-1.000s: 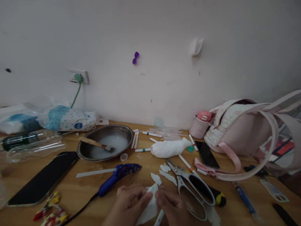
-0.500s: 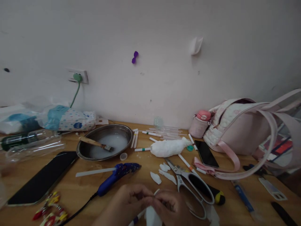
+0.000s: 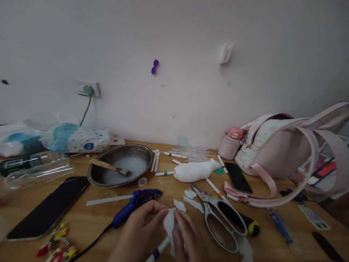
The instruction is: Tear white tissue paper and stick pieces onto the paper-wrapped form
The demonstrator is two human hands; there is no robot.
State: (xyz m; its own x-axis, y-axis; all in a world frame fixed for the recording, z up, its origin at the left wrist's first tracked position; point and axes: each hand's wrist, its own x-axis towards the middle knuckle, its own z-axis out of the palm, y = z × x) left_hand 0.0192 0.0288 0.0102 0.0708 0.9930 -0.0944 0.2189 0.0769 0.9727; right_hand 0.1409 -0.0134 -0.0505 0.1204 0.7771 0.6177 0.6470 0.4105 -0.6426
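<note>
1. Since the earlier frame, the fingertips have drawn apart; the white piece, which hung mostly below them, now shows upright between them.
2. Left grip: thumb and forefinger pinch its upper left edge; right grip: fingers lie along its right edge; thumb partly hidden, cannot tell how firmly it is closed.
3. Location: near edge of the table, just above a purple-banded marker; torn scraps lie just beyond, scissors to the right, blue glue gun to the left.
4. Handling, judged: very light, thin, limp; likely to crease or tear if pulled; best held by opposite edges, fingertips close together, light pressure.
</note>
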